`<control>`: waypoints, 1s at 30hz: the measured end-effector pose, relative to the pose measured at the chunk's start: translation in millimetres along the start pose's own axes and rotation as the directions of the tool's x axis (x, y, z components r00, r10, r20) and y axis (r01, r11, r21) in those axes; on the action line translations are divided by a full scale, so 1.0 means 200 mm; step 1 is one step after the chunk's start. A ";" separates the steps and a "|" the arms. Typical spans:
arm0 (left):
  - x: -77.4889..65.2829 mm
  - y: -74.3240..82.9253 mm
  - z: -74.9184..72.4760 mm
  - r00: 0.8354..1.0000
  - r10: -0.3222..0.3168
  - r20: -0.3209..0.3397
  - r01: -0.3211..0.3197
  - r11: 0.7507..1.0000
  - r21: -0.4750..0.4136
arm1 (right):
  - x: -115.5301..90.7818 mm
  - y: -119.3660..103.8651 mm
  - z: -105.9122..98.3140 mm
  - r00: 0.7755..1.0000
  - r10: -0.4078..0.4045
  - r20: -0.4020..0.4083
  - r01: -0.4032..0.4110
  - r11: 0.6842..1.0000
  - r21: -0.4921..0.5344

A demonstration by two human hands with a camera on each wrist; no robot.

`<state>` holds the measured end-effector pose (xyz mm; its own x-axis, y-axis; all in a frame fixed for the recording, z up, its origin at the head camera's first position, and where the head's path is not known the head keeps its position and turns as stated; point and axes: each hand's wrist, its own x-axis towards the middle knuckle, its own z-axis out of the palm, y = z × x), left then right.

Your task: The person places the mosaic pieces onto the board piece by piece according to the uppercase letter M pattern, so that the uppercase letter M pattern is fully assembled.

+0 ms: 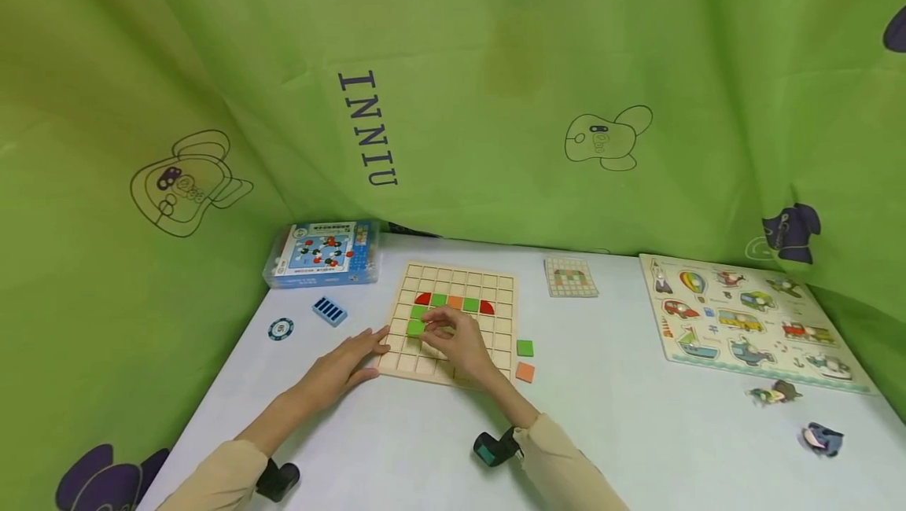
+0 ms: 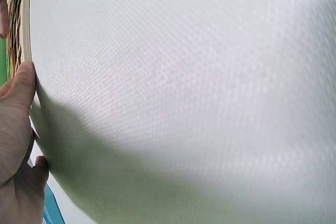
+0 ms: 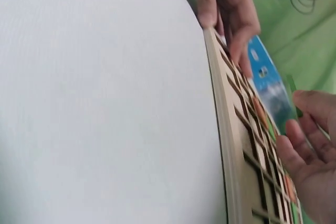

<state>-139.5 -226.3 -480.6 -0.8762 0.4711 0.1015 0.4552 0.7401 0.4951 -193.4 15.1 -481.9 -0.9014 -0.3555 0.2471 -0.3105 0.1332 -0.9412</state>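
Note:
A wooden grid board (image 1: 444,279) lies on the white table. Across it runs a row with a red quarter-round tile (image 1: 423,299), a green tile (image 1: 439,300), an orange tile (image 1: 454,303) and a second red quarter-round tile (image 1: 487,307). My right hand (image 1: 456,338) is over the board, pinching a green square tile (image 3: 292,90) between thumb and fingertips; it is tilted on edge in the right wrist view. My left hand (image 1: 347,362) rests at the board's near left corner, its thumb (image 2: 23,80) against the edge. Part of the grid is hidden under the right hand.
Right of the board lie a loose green tile (image 1: 524,348) and a loose orange tile (image 1: 525,372). A pattern card (image 1: 570,277) lies behind them. A plastic box (image 1: 322,254), blue block (image 1: 329,311) and round chip (image 1: 280,329) are at left, a picture puzzle (image 1: 750,322) at right.

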 end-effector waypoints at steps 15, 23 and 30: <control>0.01 0.00 0.00 1.000 -0.010 -0.005 0.010 1.000 0.000 | 0.00 0.09 -0.20 0.986 -0.005 -0.165 -0.028 0.981 -0.194; 0.01 0.00 0.00 1.000 -0.002 -0.009 0.002 1.000 -0.001 | 0.00 0.07 -0.22 0.982 -0.002 -0.187 -0.054 0.954 -0.294; 0.01 0.00 0.01 1.000 0.003 0.006 -0.003 1.000 -0.005 | 0.01 0.08 -0.22 0.987 0.004 -0.163 -0.049 0.961 -0.271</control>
<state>-141.2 -224.2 -482.0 -0.8741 0.4759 0.0978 0.4568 0.7365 0.4990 -213.9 57.1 -485.8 -0.9399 -0.1992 0.2772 -0.3359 0.3960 -0.8546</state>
